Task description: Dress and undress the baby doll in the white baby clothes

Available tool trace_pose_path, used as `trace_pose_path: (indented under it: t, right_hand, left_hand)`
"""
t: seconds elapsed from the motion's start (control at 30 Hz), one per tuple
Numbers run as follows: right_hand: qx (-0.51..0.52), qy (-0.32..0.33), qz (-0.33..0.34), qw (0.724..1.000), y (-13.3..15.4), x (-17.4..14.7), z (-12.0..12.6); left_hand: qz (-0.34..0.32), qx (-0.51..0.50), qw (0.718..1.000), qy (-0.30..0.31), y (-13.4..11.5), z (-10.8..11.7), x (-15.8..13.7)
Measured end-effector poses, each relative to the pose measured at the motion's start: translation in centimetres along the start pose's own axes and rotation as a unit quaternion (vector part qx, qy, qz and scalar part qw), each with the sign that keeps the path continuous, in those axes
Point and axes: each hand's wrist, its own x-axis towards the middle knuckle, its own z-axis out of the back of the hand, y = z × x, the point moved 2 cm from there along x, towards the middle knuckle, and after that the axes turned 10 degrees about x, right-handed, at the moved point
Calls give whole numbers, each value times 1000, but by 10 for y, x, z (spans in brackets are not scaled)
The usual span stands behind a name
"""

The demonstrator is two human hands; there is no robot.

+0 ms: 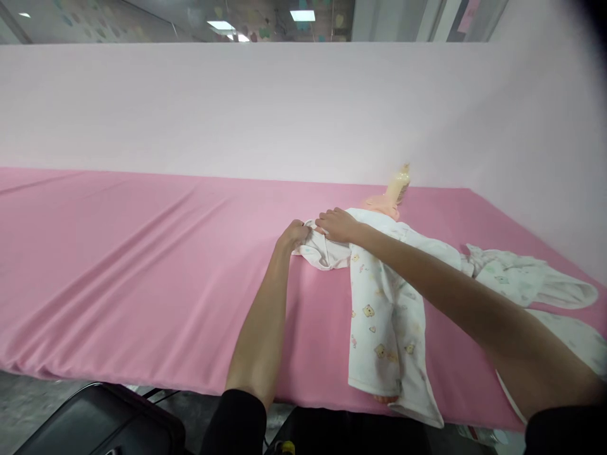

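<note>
A white baby top (372,316) printed with small bears lies spread on the pink-covered table, one sleeve stretched out to the left. At that sleeve's end, my left hand (296,234) is closed on the bunched cloth. Just to its right, my right hand (337,225) lies over the same sleeve, with its fingers bent around the fabric. My right forearm crosses above the top's body. A small skin-toned bit shows below the garment's lower hem; the rest of it is covered.
Behind the top lies a pale yellow and peach object (398,184), its kind unclear. More white printed baby clothes (516,275) lie on the right. A white wall (237,107) borders the pink cover (142,265). A black chair (104,420) stands at lower left.
</note>
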Motion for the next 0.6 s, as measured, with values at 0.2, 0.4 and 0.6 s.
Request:
trace_pose_path:
  t: [0.2,0.4,0.6]
  right_hand:
    - [-35,12,29,999,8,8,-7]
    - [-65,6,19,998,4,-2,-1]
    - [-72,-32,-38,996,7,-9,11]
  left_hand:
    - [15,35,999,-1,5,1,1]
    - [32,80,996,-18,14,5,5]
    - [26,96,995,-32,17,6,7]
